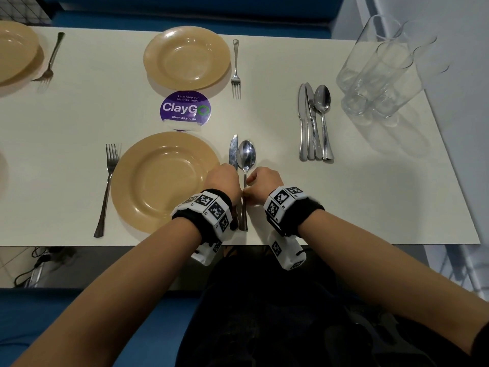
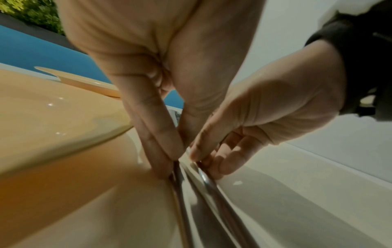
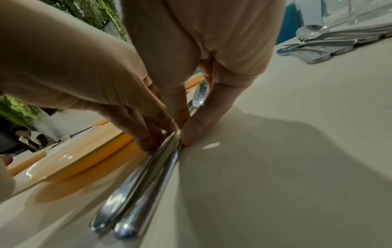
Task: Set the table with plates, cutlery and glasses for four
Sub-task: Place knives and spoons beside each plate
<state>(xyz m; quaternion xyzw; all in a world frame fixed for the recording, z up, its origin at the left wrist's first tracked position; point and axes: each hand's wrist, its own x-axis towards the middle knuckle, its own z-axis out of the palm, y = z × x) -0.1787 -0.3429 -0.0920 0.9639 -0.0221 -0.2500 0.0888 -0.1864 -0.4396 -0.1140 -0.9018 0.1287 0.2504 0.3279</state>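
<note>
On the table's near side, a tan plate [image 1: 164,181] has a fork [image 1: 105,189] on its left and a knife [image 1: 233,152] and a spoon [image 1: 246,154] side by side on its right. My left hand [image 1: 225,178] is down on the knife handle [image 2: 180,201], pinching it between thumb and long fingers [image 2: 161,151]. Beside it, my right hand [image 1: 260,181] pinches the spoon handle [image 3: 152,193] between thumb and fingertip [image 3: 191,134]. Both pieces lie flat on the table. The two hands nearly touch.
Across the table lies a second plate [image 1: 186,58] with a fork [image 1: 236,70]. A third plate [image 1: 16,51] and fork [image 1: 51,59] are at the far left. Spare knives and spoons [image 1: 313,123] and several glasses [image 1: 381,67] stand right. A purple sticker [image 1: 185,108] marks the middle.
</note>
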